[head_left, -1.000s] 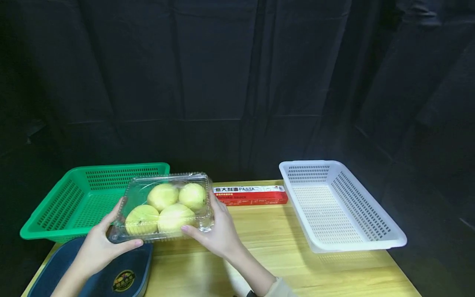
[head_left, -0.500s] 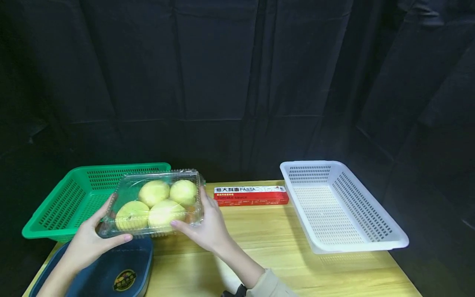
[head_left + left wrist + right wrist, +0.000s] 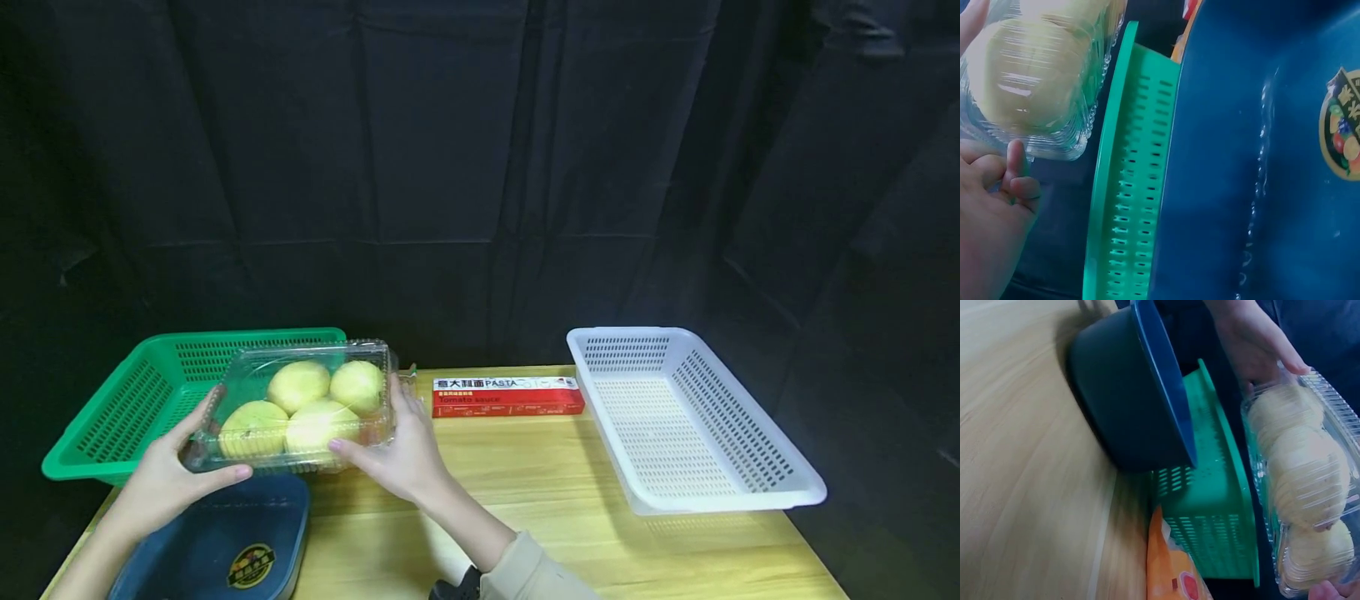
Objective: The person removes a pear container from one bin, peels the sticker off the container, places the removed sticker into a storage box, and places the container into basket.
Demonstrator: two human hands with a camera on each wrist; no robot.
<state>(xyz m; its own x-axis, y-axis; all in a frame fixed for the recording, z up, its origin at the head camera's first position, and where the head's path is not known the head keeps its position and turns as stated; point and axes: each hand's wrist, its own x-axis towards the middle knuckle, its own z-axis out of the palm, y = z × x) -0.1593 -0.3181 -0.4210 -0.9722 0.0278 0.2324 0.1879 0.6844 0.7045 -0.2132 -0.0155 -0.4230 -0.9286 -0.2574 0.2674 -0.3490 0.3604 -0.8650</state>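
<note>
A clear plastic clamshell box [image 3: 228, 367] with several round yellow-green fruits [image 3: 298, 387] inside is held up between two hands, tilted toward the head camera. My left hand [image 3: 159, 487] grips its left end, thumb along the near bottom edge. At the right end my right hand [image 3: 408, 450] holds on, its thumb across the near side and its fingers along the end wall. The box overlaps the green basket [image 3: 97, 437] and sits just above the dark blue basin [image 3: 191, 537] in the head view. From the right wrist, both the box and the basket's slotted wall show.
A red and white pasta box [image 3: 508, 397] lies at the back of the wooden table [image 3: 525, 483]. To the right stands a white slotted basket [image 3: 660, 425]. An orange packet [image 3: 1169, 569] lies beside the green basket. Black cloth [image 3: 480, 167] hangs behind.
Both hands have carried the clamshell box left and slightly up in the head view, further over the green basket. A bit of the orange packet now shows beside it. The grip looks the same.
</note>
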